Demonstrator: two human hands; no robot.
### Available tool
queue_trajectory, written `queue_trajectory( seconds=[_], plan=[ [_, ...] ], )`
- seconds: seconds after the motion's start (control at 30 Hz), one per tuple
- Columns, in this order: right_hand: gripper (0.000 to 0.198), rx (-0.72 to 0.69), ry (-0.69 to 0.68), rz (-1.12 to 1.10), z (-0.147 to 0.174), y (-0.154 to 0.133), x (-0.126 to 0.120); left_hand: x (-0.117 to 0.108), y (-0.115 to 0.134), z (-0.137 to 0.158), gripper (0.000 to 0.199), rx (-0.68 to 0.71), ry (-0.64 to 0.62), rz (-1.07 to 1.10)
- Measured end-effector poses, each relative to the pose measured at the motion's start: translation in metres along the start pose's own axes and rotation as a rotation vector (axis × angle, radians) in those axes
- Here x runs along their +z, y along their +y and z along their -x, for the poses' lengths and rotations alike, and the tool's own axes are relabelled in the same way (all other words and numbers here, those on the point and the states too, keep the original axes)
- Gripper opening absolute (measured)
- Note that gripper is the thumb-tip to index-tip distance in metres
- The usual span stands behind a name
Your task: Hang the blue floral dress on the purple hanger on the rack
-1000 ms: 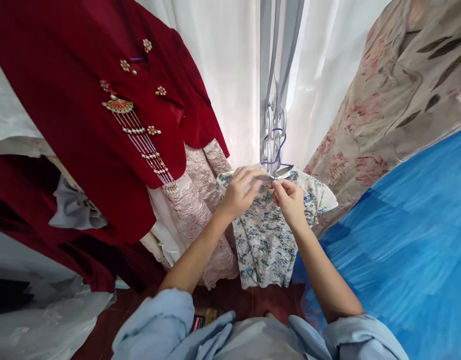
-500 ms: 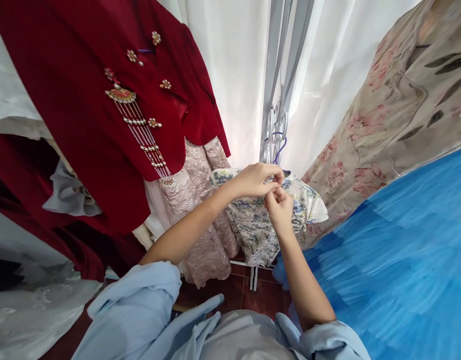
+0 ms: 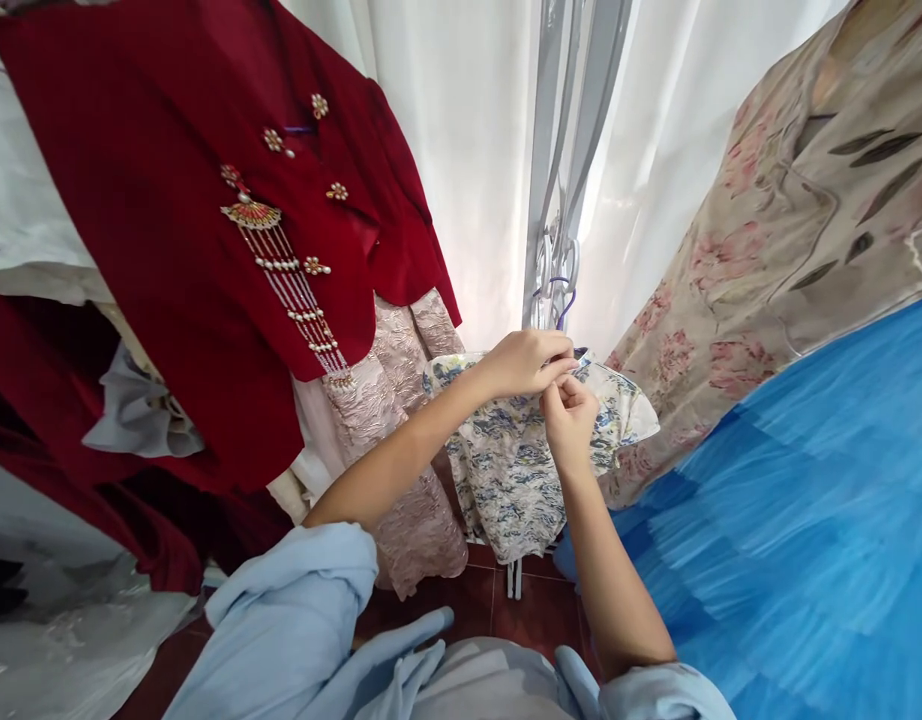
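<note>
A short-sleeved white blouse with a blue and yellow floral print hangs before me from a purple hanger. At its neckline my left hand is closed, thumb and fingers pinched together. Just below and touching it, my right hand pinches at the same spot on the blouse front. The fingers hide the exact bit of cloth or fastening between them.
To the left hang a dark red jacket with a beaded brooch and a pale pink brocade garment. On the right are a beige floral dress and blue tulle. White hangers hang on a grey rack post.
The whole scene sits slightly lower in view. Both hands have shifted a little right, still pinched together at the blouse's neckline.
</note>
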State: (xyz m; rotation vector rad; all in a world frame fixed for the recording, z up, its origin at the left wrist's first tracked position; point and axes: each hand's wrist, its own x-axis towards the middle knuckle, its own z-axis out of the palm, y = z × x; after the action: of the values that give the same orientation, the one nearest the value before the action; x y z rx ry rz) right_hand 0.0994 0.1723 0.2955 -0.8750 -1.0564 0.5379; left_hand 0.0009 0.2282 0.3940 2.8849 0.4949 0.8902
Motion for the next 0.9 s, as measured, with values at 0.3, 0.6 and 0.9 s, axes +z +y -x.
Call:
queue_trajectory(
  seconds=[0.3,0.6,0.9],
  plan=[
    [0.041,0.292,0.018,0.346,0.132,0.139,-0.013,-0.002,-0.020,-0.007,0.022,0.041,0.132,0.088],
    [0.042,0.364,0.006,0.282,0.188,0.172,-0.032,-0.039,-0.118,0.043,0.035,-0.434,0.677,0.898],
    [0.042,0.218,-0.124,0.233,0.180,0.137,-0.005,-0.012,-0.145,0.130,0.040,-0.834,1.047,1.436]
  ],
)
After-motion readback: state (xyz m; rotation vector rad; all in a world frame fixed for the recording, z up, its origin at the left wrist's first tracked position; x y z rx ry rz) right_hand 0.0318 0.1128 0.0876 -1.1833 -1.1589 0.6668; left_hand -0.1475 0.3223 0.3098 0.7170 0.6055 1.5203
